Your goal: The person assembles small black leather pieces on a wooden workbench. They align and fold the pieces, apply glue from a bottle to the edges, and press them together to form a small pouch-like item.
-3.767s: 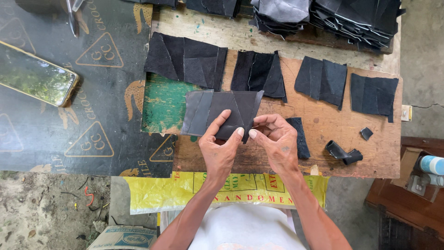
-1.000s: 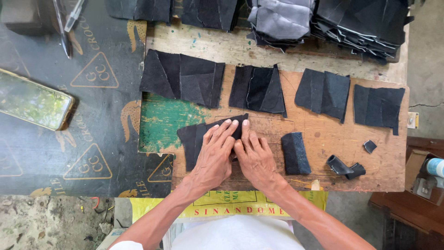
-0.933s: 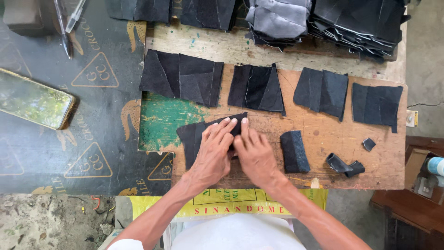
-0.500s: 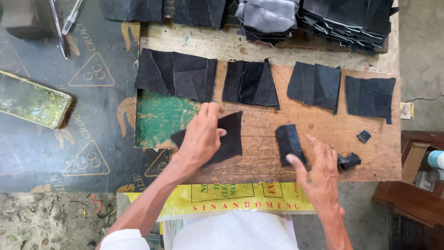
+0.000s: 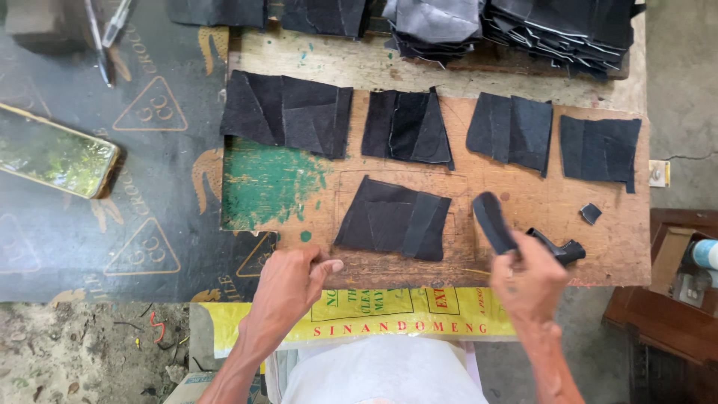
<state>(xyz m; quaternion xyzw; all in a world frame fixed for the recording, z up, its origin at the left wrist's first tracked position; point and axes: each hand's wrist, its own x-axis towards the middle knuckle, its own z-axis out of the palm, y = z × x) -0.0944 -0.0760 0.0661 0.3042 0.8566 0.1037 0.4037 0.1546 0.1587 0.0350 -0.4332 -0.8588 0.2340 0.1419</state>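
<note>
Worn wooden board (image 5: pixel 523 224) under flat dark fabric pieces (image 5: pixel 393 219).

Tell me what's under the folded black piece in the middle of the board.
The folded black piece lies flat on the wooden board, just right of a green paint patch. Whatever is directly beneath it is covered.

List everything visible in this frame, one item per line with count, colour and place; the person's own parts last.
folded fabric piece: 1, black, board centre, near both hands
fabric strip: 1, black, held in the right hand
fabric pieces: 4 groups, black, in a row across the board's far side
fabric stacks: several, black and grey, along the top edge
small scrap: 1, black, board right
dark curled object: 1, black, beside the right hand
wooden board: 1, brown with a green patch
phone: 1, reflective, on the dark mat at left
yellow sack: 1, under the board's near edge
left hand: empty, at the board's near edge
right hand: gripping the strip
</note>
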